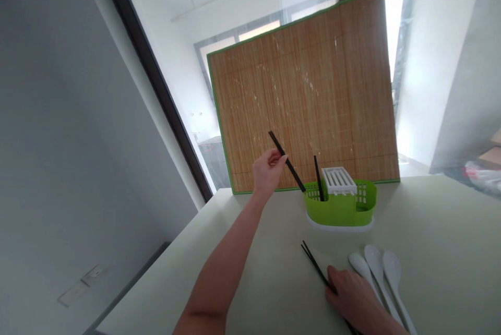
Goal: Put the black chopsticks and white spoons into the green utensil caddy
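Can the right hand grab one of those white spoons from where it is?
Probably yes: the right hand is beside the white spoons, and nothing covers their bowls. It's holding black chopsticks, though, so it might need to let go first.

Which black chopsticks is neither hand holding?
The chopsticks standing in the green basket, left of the white rack; the left hand holds others by the basket's rim, the right hand others on the table.
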`<act>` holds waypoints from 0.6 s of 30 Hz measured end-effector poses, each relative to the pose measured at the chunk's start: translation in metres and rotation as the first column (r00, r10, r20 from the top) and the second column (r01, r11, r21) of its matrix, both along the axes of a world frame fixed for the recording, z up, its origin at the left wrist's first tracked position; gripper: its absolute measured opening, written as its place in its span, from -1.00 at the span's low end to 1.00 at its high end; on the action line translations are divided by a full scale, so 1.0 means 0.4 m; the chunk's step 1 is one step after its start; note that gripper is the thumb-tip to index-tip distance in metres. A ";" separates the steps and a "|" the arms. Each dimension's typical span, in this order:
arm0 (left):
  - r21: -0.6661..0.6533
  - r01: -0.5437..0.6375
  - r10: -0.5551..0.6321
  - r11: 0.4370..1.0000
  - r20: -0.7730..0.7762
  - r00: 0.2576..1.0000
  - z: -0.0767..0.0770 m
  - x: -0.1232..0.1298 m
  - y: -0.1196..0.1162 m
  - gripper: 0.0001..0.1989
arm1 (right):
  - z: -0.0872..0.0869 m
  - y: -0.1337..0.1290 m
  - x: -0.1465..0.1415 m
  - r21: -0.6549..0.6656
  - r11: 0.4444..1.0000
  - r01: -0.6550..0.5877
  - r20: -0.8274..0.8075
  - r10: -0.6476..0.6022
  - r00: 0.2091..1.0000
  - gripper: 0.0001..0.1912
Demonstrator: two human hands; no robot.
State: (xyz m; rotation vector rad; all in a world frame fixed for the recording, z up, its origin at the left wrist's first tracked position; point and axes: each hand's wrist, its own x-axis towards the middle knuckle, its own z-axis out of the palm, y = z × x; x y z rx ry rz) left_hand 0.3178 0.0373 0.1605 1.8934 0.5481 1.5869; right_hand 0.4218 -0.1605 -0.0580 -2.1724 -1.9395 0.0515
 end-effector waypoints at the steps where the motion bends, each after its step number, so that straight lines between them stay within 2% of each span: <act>1: 0.014 0.004 -0.004 1.000 -0.043 0.999 0.000 0.036 0.026 -0.80 | -0.002 0.001 0.000 0.001 1.000 0.001 0.000 -0.001 1.000 -0.83; 3: 0.002 -0.008 0.009 1.000 -0.163 0.987 -0.019 0.104 0.072 -0.82 | -0.006 0.001 0.000 -0.001 1.000 0.005 0.000 -0.005 1.000 -0.82; 7: -0.089 -0.096 0.054 0.991 -0.392 0.918 -0.095 0.199 0.135 -0.82 | -0.012 0.001 -0.003 -0.005 1.000 0.018 0.005 -0.018 1.000 -0.81; 10: -0.145 -0.113 0.038 0.983 -0.439 0.898 -0.151 0.235 0.168 -0.82 | -0.013 0.004 -0.005 -0.008 1.000 0.026 0.002 -0.026 1.000 -0.82; 13: -0.202 -0.101 -0.005 0.974 -0.468 0.884 -0.197 0.261 0.200 -0.82 | -0.009 0.014 -0.004 -0.083 0.996 0.024 -0.004 -0.024 1.000 -0.80; 16: -0.256 -0.064 -0.071 0.965 -0.486 0.871 -0.234 0.284 0.226 -0.84 | -0.003 0.022 -0.002 -0.186 0.983 0.011 -0.008 -0.012 1.000 -0.75; 18: -0.294 -0.037 -0.117 0.955 -0.488 0.865 -0.252 0.296 0.237 -0.85 | 0.000 0.025 0.000 -0.209 0.978 0.007 -0.018 -0.011 1.000 -0.75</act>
